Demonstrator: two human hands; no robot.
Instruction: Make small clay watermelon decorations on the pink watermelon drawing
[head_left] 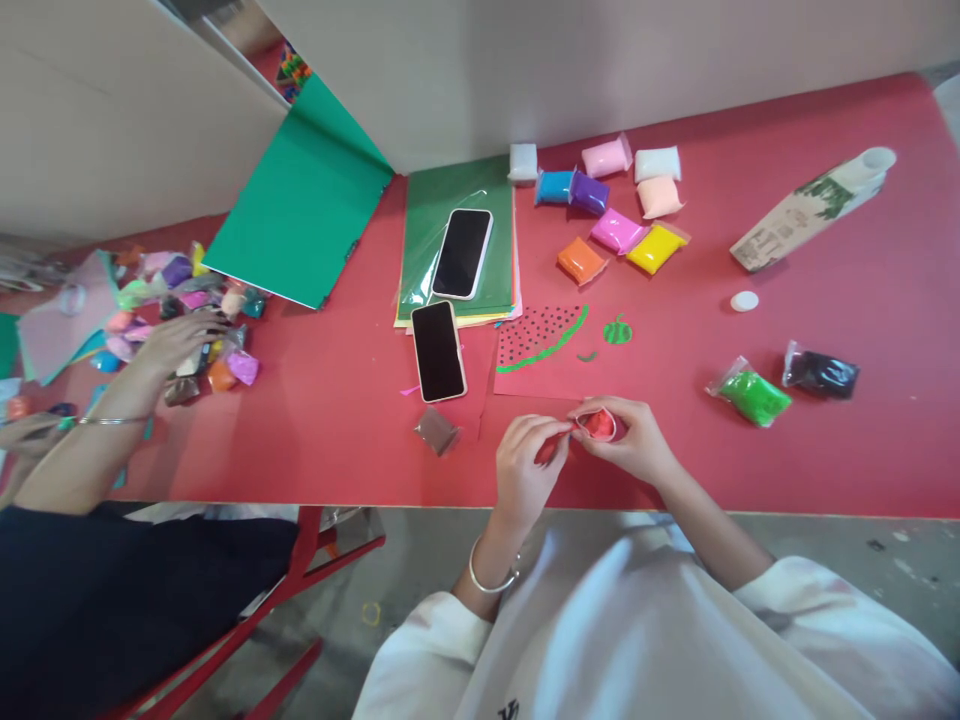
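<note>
My right hand (630, 440) is closed around a small open packet of red modelling clay (600, 425) with a pale rim, just above the table's front edge. Thumb and fingers of my left hand (529, 460) pinch together at the packet's left side, on what looks like a bit of the same red clay. Beyond my hands lies a red sheet (551, 380) bearing a watermelon slice (541, 338) with a green rind and dark dots. To its right are a small round green striped melon (618, 331) and a short green curved strip (586, 357).
Two phones (462, 254) lie left of the sheet, one on stacked coloured paper (420, 200). Clay packets (619, 231) are spread behind; green (759, 394) and black (821, 373) ones sit right, near a carton (814, 210) and white cap (744, 301). A co-worker's hand (184, 340) reaches into packets at left.
</note>
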